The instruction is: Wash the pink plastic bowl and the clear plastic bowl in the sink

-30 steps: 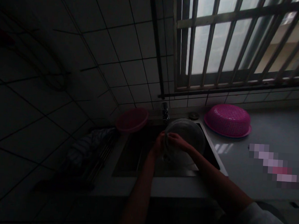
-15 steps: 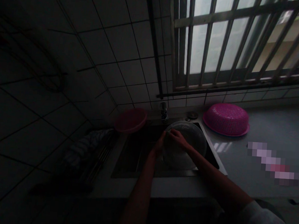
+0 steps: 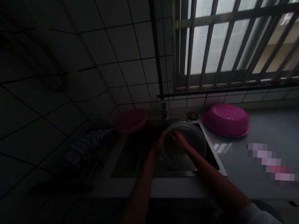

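A large round pale bowl (image 3: 193, 141) stands tilted in the dark sink (image 3: 133, 158), just below the tap (image 3: 164, 112). My left hand (image 3: 159, 144) grips the bowl's left rim. My right hand (image 3: 178, 139) lies inside the bowl near its upper left, fingers curled against the surface; I cannot make out whether it holds anything. The scene is very dim.
A pink perforated basket (image 3: 227, 119) lies upside down on the grey counter (image 3: 264, 132) to the right of the sink. A darker pink basin (image 3: 131, 120) sits at the sink's back left. Striped cloth (image 3: 86, 148) lies left of the sink. A barred window (image 3: 234, 43) is behind.
My right hand has shifted slightly up and across the inside of the bowl. The bowl and my left hand have stayed about where they were.
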`<action>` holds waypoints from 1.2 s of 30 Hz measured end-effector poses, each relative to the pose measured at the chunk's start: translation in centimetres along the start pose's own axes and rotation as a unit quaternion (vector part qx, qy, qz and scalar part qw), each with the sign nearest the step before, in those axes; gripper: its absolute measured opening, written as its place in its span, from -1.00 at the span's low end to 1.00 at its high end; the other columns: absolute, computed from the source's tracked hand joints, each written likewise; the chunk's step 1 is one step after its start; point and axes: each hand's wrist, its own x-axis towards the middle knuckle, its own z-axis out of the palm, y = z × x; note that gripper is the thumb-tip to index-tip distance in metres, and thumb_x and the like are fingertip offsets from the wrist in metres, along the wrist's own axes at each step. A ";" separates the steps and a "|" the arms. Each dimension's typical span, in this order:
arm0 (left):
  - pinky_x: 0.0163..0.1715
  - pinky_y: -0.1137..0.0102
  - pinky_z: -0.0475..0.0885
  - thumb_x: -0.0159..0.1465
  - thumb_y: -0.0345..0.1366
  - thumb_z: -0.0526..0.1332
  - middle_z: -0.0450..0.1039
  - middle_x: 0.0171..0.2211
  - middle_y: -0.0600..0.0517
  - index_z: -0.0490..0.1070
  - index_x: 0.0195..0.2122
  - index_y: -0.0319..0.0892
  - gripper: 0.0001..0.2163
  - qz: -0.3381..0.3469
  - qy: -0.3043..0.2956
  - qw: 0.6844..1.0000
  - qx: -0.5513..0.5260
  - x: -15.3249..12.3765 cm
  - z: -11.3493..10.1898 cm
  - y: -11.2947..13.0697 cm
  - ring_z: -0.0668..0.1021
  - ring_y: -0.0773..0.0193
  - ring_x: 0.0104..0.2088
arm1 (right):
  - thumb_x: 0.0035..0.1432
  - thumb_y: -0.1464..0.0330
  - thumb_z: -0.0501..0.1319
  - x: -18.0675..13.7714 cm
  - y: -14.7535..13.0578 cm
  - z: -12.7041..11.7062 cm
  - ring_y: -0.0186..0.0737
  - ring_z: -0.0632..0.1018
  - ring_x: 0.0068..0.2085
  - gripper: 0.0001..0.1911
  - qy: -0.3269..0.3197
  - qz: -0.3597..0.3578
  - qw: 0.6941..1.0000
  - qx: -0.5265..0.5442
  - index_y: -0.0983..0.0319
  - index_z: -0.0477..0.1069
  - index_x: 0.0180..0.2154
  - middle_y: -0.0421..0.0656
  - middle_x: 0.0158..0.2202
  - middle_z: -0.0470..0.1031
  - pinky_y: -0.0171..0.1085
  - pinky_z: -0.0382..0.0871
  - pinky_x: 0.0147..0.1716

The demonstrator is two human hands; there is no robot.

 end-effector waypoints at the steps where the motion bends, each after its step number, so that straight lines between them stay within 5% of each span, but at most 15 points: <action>1: 0.36 0.00 0.30 0.34 0.12 0.30 0.71 -0.05 -0.12 0.63 0.04 -0.14 -0.54 0.001 0.012 1.000 0.007 0.0 -0.1 0.0 0.54 -0.15 0.26 | 0.25 0.26 0.26 -0.3 0.4 0.6 -0.06 0.56 -0.20 -0.82 -0.064 0.005 0.998 0.010 0.19 0.56 -0.19 -0.04 -0.19 0.62 -0.16 0.45 -0.13; 3: 0.36 0.02 0.28 0.33 0.08 0.33 0.72 -0.09 -0.10 0.64 0.01 -0.15 -0.57 0.011 0.037 0.999 0.022 -0.1 -0.3 0.1 0.55 -0.14 0.24 | 0.19 0.29 0.31 -1.1 1.2 1.9 -0.11 0.54 -0.31 -0.89 -0.195 0.023 0.980 0.022 0.18 0.57 -0.27 -0.10 -0.32 0.60 -0.19 0.44 -0.25; 5: 0.37 0.05 0.26 0.32 0.08 0.33 0.72 -0.12 -0.10 0.65 -0.03 -0.17 -0.58 0.024 0.049 0.998 0.025 -0.2 -0.4 0.3 0.54 -0.15 0.25 | 0.19 0.32 0.30 -1.6 1.4 2.8 -0.16 0.51 -0.37 -0.90 -0.257 0.030 0.966 0.018 0.20 0.57 -0.29 -0.12 -0.36 0.59 -0.21 0.43 -0.30; 7: 0.36 0.05 0.26 0.32 0.11 0.32 0.72 -0.11 -0.11 0.65 -0.05 -0.19 -0.55 0.024 0.048 0.998 0.016 -0.1 -0.5 0.4 0.54 -0.17 0.25 | 0.22 0.33 0.28 -1.4 1.1 2.8 -0.15 0.53 -0.31 -0.86 -0.217 0.007 0.976 0.009 0.21 0.57 -0.21 -0.08 -0.25 0.62 -0.20 0.45 -0.22; 11: 0.36 0.04 0.29 0.35 0.13 0.27 0.71 -0.05 -0.12 0.63 0.03 -0.18 -0.51 0.005 0.023 1.000 0.001 0.0 -0.3 0.2 0.55 -0.13 0.25 | 0.29 0.35 0.21 0.0 0.3 0.6 -0.04 0.54 -0.06 -0.75 0.004 -0.017 0.999 -0.041 0.24 0.52 -0.02 0.04 0.01 0.58 -0.08 0.40 0.06; 13: 0.35 0.04 0.30 0.36 0.13 0.26 0.70 -0.03 -0.13 0.60 0.09 -0.17 -0.50 0.000 0.015 1.000 0.002 0.0 -0.2 0.0 0.56 -0.11 0.24 | 0.31 0.34 0.20 0.4 0.2 -0.1 -0.02 0.53 -0.03 -0.74 0.043 -0.004 0.998 -0.054 0.24 0.51 -0.01 0.05 0.02 0.58 -0.05 0.38 0.09; 19: 0.34 0.09 0.31 0.33 0.10 0.32 0.72 -0.11 -0.11 0.65 -0.06 -0.19 -0.56 0.026 0.086 0.996 0.030 -0.2 -0.7 0.1 0.57 -0.12 0.22 | 0.29 0.14 0.30 -1.2 0.7 1.7 -0.10 0.59 -0.24 -0.71 -0.201 0.036 0.976 0.076 0.22 0.60 -0.14 -0.04 -0.15 0.65 -0.19 0.47 -0.21; 21: 0.31 0.08 0.34 0.33 0.12 0.30 0.72 -0.14 -0.10 0.66 -0.11 -0.17 -0.57 0.027 0.088 0.995 0.029 -0.1 -0.9 0.2 0.58 -0.13 0.20 | 0.25 0.05 0.33 -1.6 0.6 2.3 -0.15 0.56 -0.32 -0.64 -0.235 0.061 0.965 0.099 0.23 0.60 -0.19 -0.07 -0.22 0.64 -0.24 0.44 -0.33; 24: 0.28 0.04 0.38 0.33 0.16 0.28 0.72 -0.19 -0.10 0.66 -0.13 -0.15 -0.55 -0.004 0.071 0.997 0.021 0.0 -1.0 0.1 0.61 -0.15 0.15 | 0.23 -0.06 0.31 -1.0 0.1 1.7 -0.22 0.50 -0.39 -0.52 -0.182 0.064 0.971 0.142 0.24 0.57 -0.18 -0.12 -0.30 0.59 -0.29 0.37 -0.42; 30: 0.33 0.07 0.33 0.31 0.09 0.34 0.70 -0.08 -0.16 0.64 -0.03 -0.18 -0.56 -0.002 0.001 1.000 -0.008 0.3 -0.5 -0.5 0.59 -0.09 0.20 | 0.22 -0.18 0.21 0.8 -1.3 -0.9 -0.20 0.47 -0.33 -0.44 0.042 0.073 0.979 0.188 0.21 0.47 -0.23 -0.16 -0.32 0.50 -0.31 0.36 -0.41; 36: 0.30 0.08 0.36 0.31 0.04 0.36 0.72 -0.13 -0.10 0.64 -0.01 -0.17 -0.59 0.017 0.068 0.997 0.017 -0.1 -0.8 -0.1 0.59 -0.13 0.18 | 0.16 -0.17 0.29 -1.1 -2.1 1.8 -0.21 0.46 -0.35 -0.42 -0.146 0.080 0.963 0.210 0.24 0.51 -0.23 -0.14 -0.34 0.52 -0.28 0.36 -0.38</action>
